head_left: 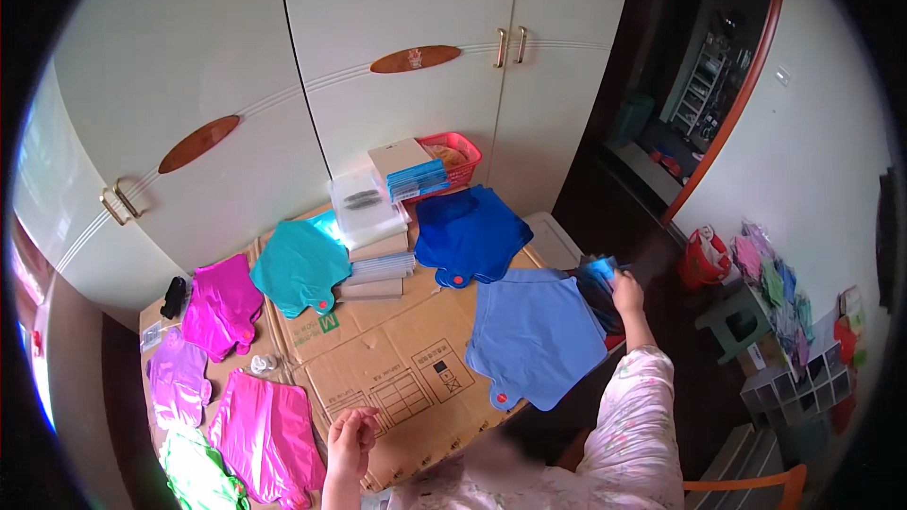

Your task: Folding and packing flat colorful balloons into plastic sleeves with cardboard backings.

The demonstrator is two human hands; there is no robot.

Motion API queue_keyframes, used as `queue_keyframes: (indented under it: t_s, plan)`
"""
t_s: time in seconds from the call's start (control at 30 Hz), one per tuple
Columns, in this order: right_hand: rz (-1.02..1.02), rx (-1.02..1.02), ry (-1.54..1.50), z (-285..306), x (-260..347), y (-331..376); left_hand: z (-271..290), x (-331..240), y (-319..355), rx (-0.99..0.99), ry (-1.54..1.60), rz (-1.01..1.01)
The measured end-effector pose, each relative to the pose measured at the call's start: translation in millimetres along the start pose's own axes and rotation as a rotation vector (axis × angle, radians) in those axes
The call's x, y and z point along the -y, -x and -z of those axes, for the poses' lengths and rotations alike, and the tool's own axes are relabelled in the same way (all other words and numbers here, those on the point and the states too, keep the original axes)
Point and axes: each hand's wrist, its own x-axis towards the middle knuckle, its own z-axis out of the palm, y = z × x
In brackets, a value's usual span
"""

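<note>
Two bare hands show in the head view, well apart on either side of the cardboard (449,321). The right hand (625,295) reaches out past the far right edge, its fingertips touching a glossy blue packet (601,269); I cannot tell whether they grip it. The packet lies just beside the upper right corner of a light blue plastic pile (539,331), which rests flat on the cardboard with a red dot near its lower tab. The left hand (350,441) is near the front edge, its fingers narrowly curled; whether anything is pinched there I cannot tell. Just left of it lies a hot pink pile (267,430). Farther back, a dark blue pile (472,231) and a teal pile (300,266) flank grey strips (383,269).
</note>
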Motion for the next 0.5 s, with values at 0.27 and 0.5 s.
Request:
queue_keyframes:
  t_s: [0.27, 0.5]
  plan:
    - [-0.24, -0.122, -0.267, -64.7, -69.5, -7.2, 31.5, 3.7, 35.5, 0.184, -0.094, 0.006]
    - [0.192, -0.195, -0.399, 44.3, 15.9, 8.9, 95.0, -16.7, 130.0, 0.546, -0.66, -0.179]
